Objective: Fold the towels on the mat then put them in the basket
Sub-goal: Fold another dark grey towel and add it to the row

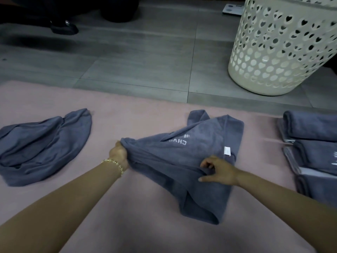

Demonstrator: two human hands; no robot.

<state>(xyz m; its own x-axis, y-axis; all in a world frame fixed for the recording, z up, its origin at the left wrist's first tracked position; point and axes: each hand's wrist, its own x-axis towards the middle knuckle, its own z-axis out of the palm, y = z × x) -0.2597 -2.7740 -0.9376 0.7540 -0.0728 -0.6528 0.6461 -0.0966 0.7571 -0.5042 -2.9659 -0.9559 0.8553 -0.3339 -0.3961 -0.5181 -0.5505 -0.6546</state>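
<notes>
Pink mat (145, 207) fills the near ground, laid over a grey tiled floor (127, 57). Two bare forearms reach out across it. The left grip (119, 152), a beaded bracelet (113, 164) at its wrist, is closed tight round a bunched corner of the middle towel (182, 152) and lifts it a little off the mat. The right grip (217, 170) sits on the same towel's near side, fingers curled over a fold with the thumb laid along the cloth, seemingly pinching that fold.

The towel itself lies rumpled and twisted on the mat between the hands, white lettering and a small white label (227, 150) facing up. I judge this as the start of a fold: the cloth is being opened out, not yet squared.

The next move calls for finding two matching corners, pulling them apart to flatten the towel on the mat, then doubling it over.

Left of it a crumpled towel (42, 145) waits, unfolded. To the right a folded stack (313, 152) rests at the mat's edge. Beyond, on the floor, stands the white basket (284, 46) with heart-shaped holes; whether it holds anything cannot be told.
</notes>
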